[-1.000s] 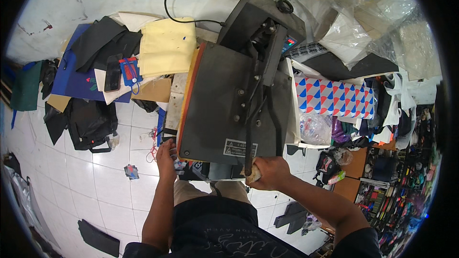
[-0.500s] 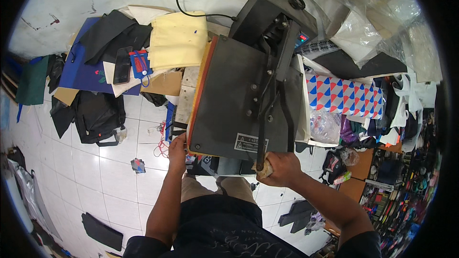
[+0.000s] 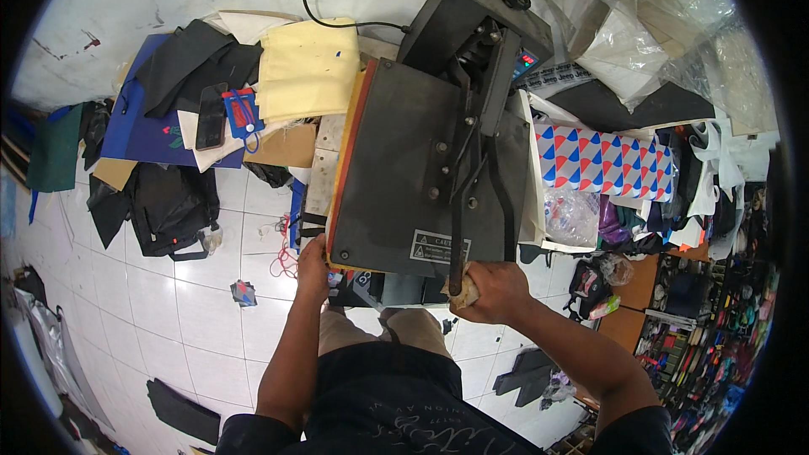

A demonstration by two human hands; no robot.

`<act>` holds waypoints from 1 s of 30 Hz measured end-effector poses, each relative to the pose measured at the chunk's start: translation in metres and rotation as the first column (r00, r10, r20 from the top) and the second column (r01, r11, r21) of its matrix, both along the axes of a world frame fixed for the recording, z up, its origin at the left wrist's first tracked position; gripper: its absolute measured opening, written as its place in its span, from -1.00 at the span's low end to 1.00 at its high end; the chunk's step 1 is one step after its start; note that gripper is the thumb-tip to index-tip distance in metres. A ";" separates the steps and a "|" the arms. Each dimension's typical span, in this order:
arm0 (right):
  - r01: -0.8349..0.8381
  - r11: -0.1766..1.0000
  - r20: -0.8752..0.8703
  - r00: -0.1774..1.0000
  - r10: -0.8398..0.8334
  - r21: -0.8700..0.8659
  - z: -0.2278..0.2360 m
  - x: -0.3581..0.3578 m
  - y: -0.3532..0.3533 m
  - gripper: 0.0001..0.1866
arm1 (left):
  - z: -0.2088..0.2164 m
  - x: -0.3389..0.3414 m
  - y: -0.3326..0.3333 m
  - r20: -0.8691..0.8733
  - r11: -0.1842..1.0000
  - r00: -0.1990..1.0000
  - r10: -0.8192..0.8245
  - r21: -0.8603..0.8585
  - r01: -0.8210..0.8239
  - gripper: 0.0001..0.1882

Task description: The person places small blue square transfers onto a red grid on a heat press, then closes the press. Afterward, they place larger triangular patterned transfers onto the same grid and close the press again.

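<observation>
A large dark heat press (image 3: 396, 177) stands in front of me, its flat upper plate lowered over red and yellow layers that show along the left edge. My right hand (image 3: 497, 291) is closed round the worn, wrapped grip (image 3: 460, 290) at the near end of the press's long black lever (image 3: 458, 236). At the plate's near left corner, my left hand (image 3: 312, 272) holds the edge of the press, with its fingertips partly hidden. Dark material with light print (image 3: 361, 285) shows under the plate's near edge. What lies between the plates is hidden.
Yellow cloth (image 3: 308, 69), black sheets (image 3: 198, 67) and a phone (image 3: 212, 114) lie to the left. A patterned red, blue and grey piece (image 3: 602, 162) sits right of the press. On the tiled floor are a black bag (image 3: 177, 206) and a dark flat piece (image 3: 183, 410).
The view has shifted slightly, so the press sits a little further left and higher in the picture. Both hands keep their places on it, and the plate stays down.
</observation>
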State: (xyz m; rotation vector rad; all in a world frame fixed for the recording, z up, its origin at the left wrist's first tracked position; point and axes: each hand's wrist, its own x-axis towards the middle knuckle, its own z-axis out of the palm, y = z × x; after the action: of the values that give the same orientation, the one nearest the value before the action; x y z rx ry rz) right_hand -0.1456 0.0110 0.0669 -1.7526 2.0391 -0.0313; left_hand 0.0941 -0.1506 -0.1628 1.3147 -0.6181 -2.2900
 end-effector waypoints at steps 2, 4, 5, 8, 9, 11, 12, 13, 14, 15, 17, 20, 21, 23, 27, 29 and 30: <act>0.008 1.000 0.005 1.000 -0.008 0.009 0.002 0.001 -0.002 -0.40 | 0.003 -0.001 -0.001 -0.025 0.999 0.999 0.020 0.045 -0.019 -0.69; -0.004 1.000 -0.001 1.000 0.004 0.003 0.003 0.000 -0.001 -0.40 | 0.005 -0.001 -0.001 -0.025 0.999 1.000 0.018 0.039 -0.017 -0.67; -0.010 1.000 -0.003 1.000 0.010 -0.001 0.003 0.000 -0.001 -0.40 | 0.006 0.000 -0.001 -0.026 0.999 1.000 0.012 0.036 -0.011 -0.67; -0.002 1.000 -0.009 1.000 0.002 0.004 0.001 0.000 0.000 -0.39 | 0.006 0.000 -0.002 -0.030 1.000 1.000 -0.006 0.019 0.007 -0.65; -0.004 1.000 -0.005 1.000 0.004 -0.006 0.001 0.001 0.000 -0.39 | 0.005 0.000 -0.003 -0.032 1.000 0.999 -0.010 0.009 0.011 -0.64; -0.008 1.000 0.003 1.000 0.008 -0.028 0.003 0.001 -0.002 -0.40 | 0.002 0.002 -0.004 -0.028 0.999 0.999 -0.030 -0.023 0.029 -0.63; -0.011 0.999 0.000 1.000 0.011 -0.036 0.003 0.001 -0.002 -0.40 | 0.000 0.003 -0.004 -0.020 0.998 0.999 -0.045 -0.045 0.044 -0.63; -0.015 0.999 -0.003 1.000 0.015 -0.044 0.003 0.001 -0.002 -0.40 | -0.002 0.004 -0.004 -0.013 0.996 0.998 -0.060 -0.066 0.059 -0.63; -0.016 0.999 -0.006 1.000 0.015 -0.051 0.003 0.001 -0.001 -0.40 | 0.000 0.003 -0.004 -0.007 0.997 0.999 -0.053 -0.051 0.053 -0.64; -0.017 0.999 -0.009 1.000 0.016 -0.051 0.002 0.000 -0.001 -0.40 | 0.002 0.002 -0.004 -0.001 0.998 0.999 -0.046 -0.036 0.046 -0.64; -0.020 0.998 -0.017 1.000 0.019 -0.052 0.001 0.000 0.000 -0.40 | 0.003 0.002 -0.005 -0.002 0.999 0.999 -0.035 -0.016 0.035 -0.65; -0.015 0.999 -0.007 1.000 0.015 -0.033 0.003 0.001 -0.002 -0.40 | 0.002 0.002 -0.005 0.007 0.996 0.998 -0.068 -0.054 0.068 -0.65; -0.015 0.999 -0.008 1.000 0.014 -0.035 0.002 0.000 -0.001 -0.40 | 0.005 0.003 -0.005 0.032 0.988 0.994 -0.109 -0.104 0.112 -0.65; -0.018 0.999 -0.008 1.000 0.017 -0.041 0.002 0.000 0.000 -0.40 | 0.007 0.003 -0.005 0.023 0.986 0.992 -0.121 -0.117 0.122 -0.65; -0.016 0.995 -0.026 1.000 0.013 -0.103 -0.001 0.001 0.001 -0.52 | 0.003 0.002 -0.004 -0.032 1.000 0.999 -0.024 -0.015 0.024 -0.64; -0.020 0.991 -0.024 1.000 0.017 -0.129 -0.001 0.001 0.000 -0.53 | 0.006 0.000 -0.004 -0.021 1.000 1.000 0.000 -0.006 0.000 -0.67; -0.009 0.994 -0.017 1.000 0.007 -0.112 -0.001 0.001 -0.001 -0.53 | 0.009 -0.002 -0.004 -0.018 1.000 1.000 0.005 -0.010 -0.006 -0.69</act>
State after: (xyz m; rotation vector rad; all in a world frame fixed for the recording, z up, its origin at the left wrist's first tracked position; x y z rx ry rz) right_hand -0.1450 0.0104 0.0660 -1.8343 2.0786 -0.1311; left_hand 0.0922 -0.1546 -0.1540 1.2880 -0.6186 -2.2889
